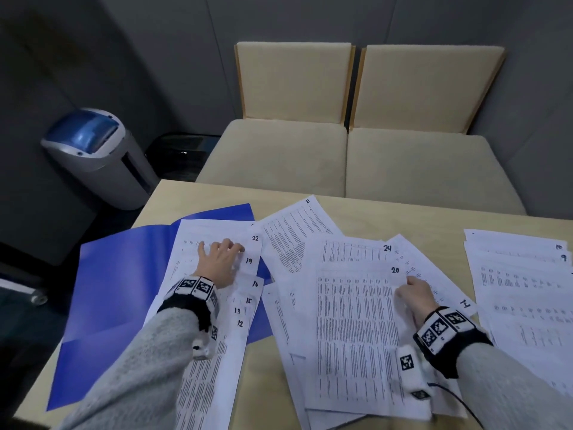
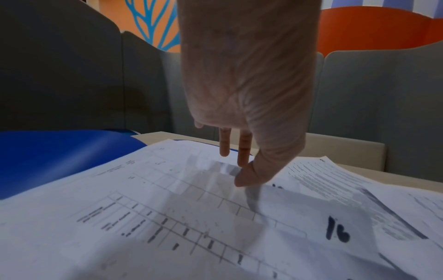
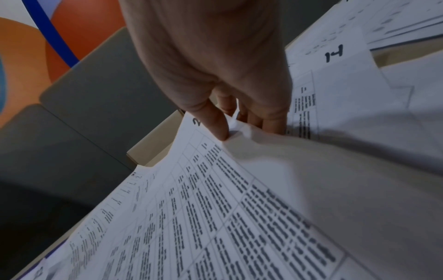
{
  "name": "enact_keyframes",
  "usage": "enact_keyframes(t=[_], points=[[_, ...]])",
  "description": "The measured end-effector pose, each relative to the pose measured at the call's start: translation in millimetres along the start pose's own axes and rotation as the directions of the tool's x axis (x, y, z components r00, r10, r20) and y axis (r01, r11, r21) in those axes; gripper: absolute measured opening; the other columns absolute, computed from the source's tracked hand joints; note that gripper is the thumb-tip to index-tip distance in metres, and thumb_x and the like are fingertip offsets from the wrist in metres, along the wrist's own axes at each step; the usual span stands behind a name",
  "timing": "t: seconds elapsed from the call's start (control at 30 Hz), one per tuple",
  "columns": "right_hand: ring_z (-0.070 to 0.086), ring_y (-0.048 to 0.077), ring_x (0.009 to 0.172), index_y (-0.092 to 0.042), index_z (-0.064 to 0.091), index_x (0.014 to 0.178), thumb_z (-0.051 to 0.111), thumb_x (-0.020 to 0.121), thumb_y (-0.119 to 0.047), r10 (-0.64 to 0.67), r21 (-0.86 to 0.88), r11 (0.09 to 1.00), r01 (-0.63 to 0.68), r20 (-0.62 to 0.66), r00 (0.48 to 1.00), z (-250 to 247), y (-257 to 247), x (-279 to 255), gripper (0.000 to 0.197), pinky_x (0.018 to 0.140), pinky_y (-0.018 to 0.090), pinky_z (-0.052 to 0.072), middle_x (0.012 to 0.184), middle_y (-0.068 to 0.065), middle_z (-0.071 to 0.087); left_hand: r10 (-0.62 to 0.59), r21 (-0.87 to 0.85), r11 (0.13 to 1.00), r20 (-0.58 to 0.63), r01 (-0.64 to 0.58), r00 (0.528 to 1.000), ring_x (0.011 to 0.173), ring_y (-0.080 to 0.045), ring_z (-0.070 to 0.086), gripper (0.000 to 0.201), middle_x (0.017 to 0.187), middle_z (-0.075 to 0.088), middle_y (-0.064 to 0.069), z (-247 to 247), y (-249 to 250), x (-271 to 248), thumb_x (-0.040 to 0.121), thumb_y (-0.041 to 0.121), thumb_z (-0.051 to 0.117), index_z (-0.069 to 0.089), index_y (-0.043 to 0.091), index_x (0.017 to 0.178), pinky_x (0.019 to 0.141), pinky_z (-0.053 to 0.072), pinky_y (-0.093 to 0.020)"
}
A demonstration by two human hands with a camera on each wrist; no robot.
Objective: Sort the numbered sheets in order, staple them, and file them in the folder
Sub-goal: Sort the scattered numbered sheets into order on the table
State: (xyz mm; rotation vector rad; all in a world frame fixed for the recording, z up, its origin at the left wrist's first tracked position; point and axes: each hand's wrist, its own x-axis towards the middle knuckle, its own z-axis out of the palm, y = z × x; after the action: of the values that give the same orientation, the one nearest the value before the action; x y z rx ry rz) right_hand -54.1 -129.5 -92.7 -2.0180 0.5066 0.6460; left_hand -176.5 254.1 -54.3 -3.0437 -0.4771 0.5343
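The left hand point(image 1: 218, 262) rests, fingers spread flat, on sheet 19 point(image 1: 248, 261) at 10 o'clock. The right hand's point(image 1: 414, 294) grip pinches sheet 20 point(image 1: 356, 321) at its edge, 3 o'clock.

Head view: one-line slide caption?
Left hand presses the fanned numbered stack; right hand pinches white printed sheet 20.

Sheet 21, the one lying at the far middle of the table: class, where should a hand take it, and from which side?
Take sheet 21 at its far corner by the number, coming from the far side of the table. That end lies bare on the wood, while its near end is tucked under sheet 24 and the other sheets, so a grip there would probably drag them.
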Motion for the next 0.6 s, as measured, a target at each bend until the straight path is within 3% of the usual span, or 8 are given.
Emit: enact_keyframes(t=[0.07,0.17,0.27,0.33,0.37,0.4,0.5,0.6], points=[[0.05,0.023,0.083,-0.009,0.052,0.081,0.036,0.079,0.01,-0.005,0.002,1.0,0.005,-0.01,1.0,-1.2,-4.2,2.6,0.025,0.067,0.029,0.04,0.087,0.005,0.058,0.023,-0.011,1.0,-0.02,-0.023,1.0,0.124,-0.025,0.04,0.036,0.128,0.041,-0.001,-0.8,-2.7,2.0,0.088,0.021,0.052,0.045,0.026,0.123,0.114,0.01,-0.056],[0.049,0.02,0.081,-0.019,0.05,0.086,0.038,0.079,0.003,-0.051,0.021,0.998,0.051,0.0,0.999,-3.6,-8.6,6.6,0.027,0.069,0.029,0.039,0.087,0.001,0.054,0.047,-0.053,0.997,-0.087,-0.052,0.995,0.117,-0.024,0.045,0.028,0.119,0.045,0.0,1.9,-5.3,2.2,0.086,0.018,0.055,0.048,0.022,0.113,0.114,0.012,-0.051],[0.061,0.029,0.089,-0.014,0.057,0.091,0.04,0.078,0.002,-0.05,0.054,0.997,0.051,-0.013,0.999,-4.9,-11.2,9.5,0.027,0.077,0.036,0.048,0.098,0.013,0.064,0.047,-0.093,0.994,-0.045,-0.051,0.998,0.124,-0.023,0.043,0.048,0.13,0.043,0.0,4.8,-6.5,1.8,0.086,0.013,0.05,0.036,0.022,0.132,0.114,0.009,-0.053],[0.059,0.027,0.084,-0.005,0.06,0.093,0.04,0.078,0.004,-0.049,0.086,0.995,0.05,-0.008,0.999,-3.0,-11.6,9.9,0.027,0.071,0.032,0.044,0.097,0.017,0.064,0.055,-0.08,0.995,-0.005,-0.055,0.998,0.13,-0.022,0.037,0.062,0.136,0.039,0.0,5.5,-8.9,3.9,0.085,0.012,0.05,0.027,0.023,0.142,0.115,0.005,-0.056],[0.059,0.027,0.088,-0.002,0.06,0.101,0.041,0.077,0.003,-0.038,0.086,0.996,0.038,-0.005,0.999,-2.2,-13.4,5.5,0.032,0.072,0.031,0.042,0.103,0.018,0.064,0.067,-0.067,0.995,-0.01,-0.068,0.998,0.13,-0.022,0.037,0.063,0.135,0.04,0.0,5.5,-10.2,4.9,0.085,0.013,0.051,0.028,0.024,0.142,0.115,0.005,-0.055],[0.059,0.027,0.091,-0.001,0.06,0.107,0.042,0.076,0.001,-0.03,0.091,0.995,0.03,0.0,1.0,-0.7,-10.5,8.9,0.036,0.073,0.031,0.042,0.107,0.018,0.064,0.084,-0.061,0.994,-0.034,-0.086,0.996,0.127,-0.022,0.039,0.059,0.13,0.042,-0.001,5.5,-11.6,5.9,0.085,0.014,0.053,0.034,0.025,0.14,0.115,0.005,-0.054],[0.054,0.027,0.072,0.002,0.056,0.086,0.041,0.08,0.003,-0.025,0.178,0.984,0.029,-0.027,0.999,-4.2,-14.8,5.1,0.016,0.066,0.033,0.041,0.084,0.017,0.059,0.121,-0.079,0.988,-0.149,-0.134,0.981,0.115,-0.024,0.046,0.036,0.115,0.049,-0.003,6.1,-16.4,6.4,0.086,0.012,0.056,0.055,0.021,0.121,0.115,0.008,-0.049],[0.045,0.021,0.06,-0.002,0.052,0.092,0.04,0.08,0.005,-0.05,0.324,0.943,0.078,-0.094,0.994,-13.4,-36.7,1.4,0.019,0.054,0.029,0.036,0.076,0.011,0.052,0.126,-0.115,0.98,-0.267,-0.161,0.955,0.104,-0.028,0.053,0.019,0.104,0.055,-0.005,11.7,-23.5,3.0,0.083,0.008,0.061,0.067,0.016,0.1,0.113,0.015,-0.05]])
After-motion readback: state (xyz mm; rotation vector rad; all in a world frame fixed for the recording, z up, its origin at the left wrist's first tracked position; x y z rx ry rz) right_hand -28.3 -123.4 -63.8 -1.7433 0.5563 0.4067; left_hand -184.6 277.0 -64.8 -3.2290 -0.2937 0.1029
